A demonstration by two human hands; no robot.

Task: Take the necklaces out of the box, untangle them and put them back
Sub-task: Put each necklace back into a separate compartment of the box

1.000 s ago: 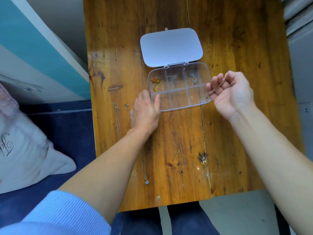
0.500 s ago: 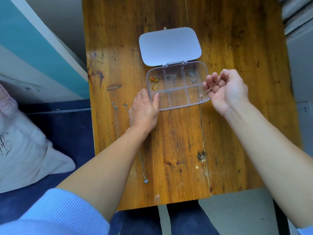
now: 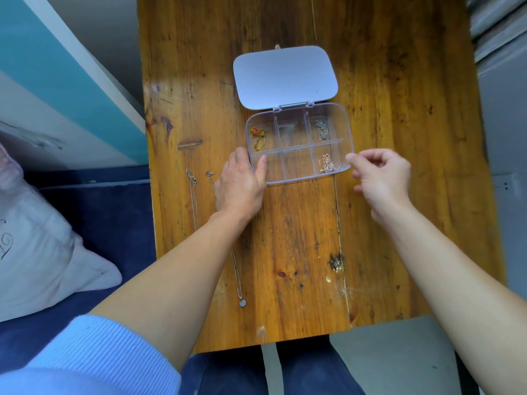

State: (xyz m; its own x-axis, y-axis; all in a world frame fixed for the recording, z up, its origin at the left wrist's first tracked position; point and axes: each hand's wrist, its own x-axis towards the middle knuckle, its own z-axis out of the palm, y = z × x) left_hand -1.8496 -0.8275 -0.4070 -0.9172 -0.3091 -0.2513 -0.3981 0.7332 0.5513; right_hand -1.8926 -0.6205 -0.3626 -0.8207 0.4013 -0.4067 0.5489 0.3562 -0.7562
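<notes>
A worn wooden table point(image 3: 385, 166) fills the middle of your view, with a teal and white panel point(image 3: 57, 81) to its left and a pale cushion point(image 3: 37, 252) lying on the dark blue floor below that. On the table sits a clear plastic box point(image 3: 299, 178) with six compartments, its lid point(image 3: 285, 76) swung open flat behind it. Your left hand point(image 3: 239, 186) rests flat on the table against the box's near left corner, fingers loosely together, the thumb lying over the rim of the near left compartment. Your right hand point(image 3: 382, 178) hovers just beside the box's right edge, holding nothing, the thumb and forefinger drawn close and the other fingers curled under. In the near right compartment a rose-gold necklace point(image 3: 328, 163) lies in a small heap. The far right compartment holds a silver chain point(image 3: 320, 129), and the far left one holds a gold chain with a red bead point(image 3: 258, 138). The other three compartments look bare. Left of your left hand, two thin silver necklaces lie stretched out on the wood: one point(image 3: 194, 195) runs straight toward you, and the other point(image 3: 238, 277) passes under your left forearm and ends in a small pendant near the table's front edge. A light blue sleeve point(image 3: 94, 357) covers your left upper arm.
</notes>
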